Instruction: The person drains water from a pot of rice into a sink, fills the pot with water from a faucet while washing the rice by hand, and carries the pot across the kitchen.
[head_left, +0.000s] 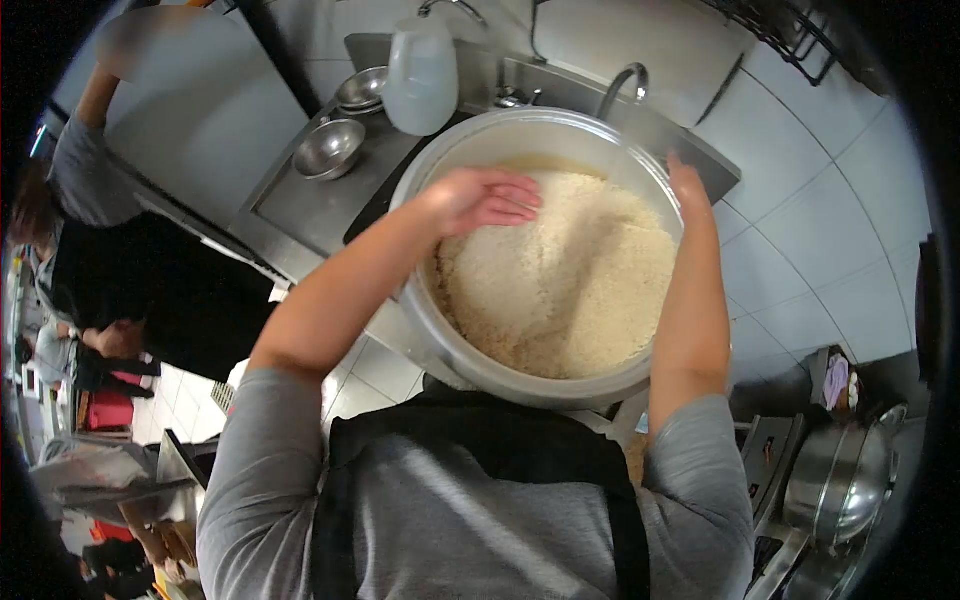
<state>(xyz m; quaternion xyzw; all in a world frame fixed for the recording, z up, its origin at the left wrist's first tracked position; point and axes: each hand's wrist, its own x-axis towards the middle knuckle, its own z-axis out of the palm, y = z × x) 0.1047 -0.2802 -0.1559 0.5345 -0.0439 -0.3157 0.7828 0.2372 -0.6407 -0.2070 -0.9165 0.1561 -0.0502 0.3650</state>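
A large silvery pot (515, 378) stands in front of me, holding a broad mound of pale, grainy rice (560, 270). A little cloudy liquid shows along its far inner wall. My left hand (487, 200) reaches over the left rim, above the rice, with its fingers stretched out and nothing in them. At the pot's right rim is my right hand (687, 182), seen edge-on, fingers extended away from me along the rim and partly hidden. Behind the pot, a curved tap (630, 82) rises over the sink area.
Metal bowls (330, 150) and a translucent plastic jug (420, 80) stand on the steel counter (290, 205) at the left. A person (95, 180) is close on the left; others are farther off. A lidded steel pot (840, 480) sits on the stove at lower right.
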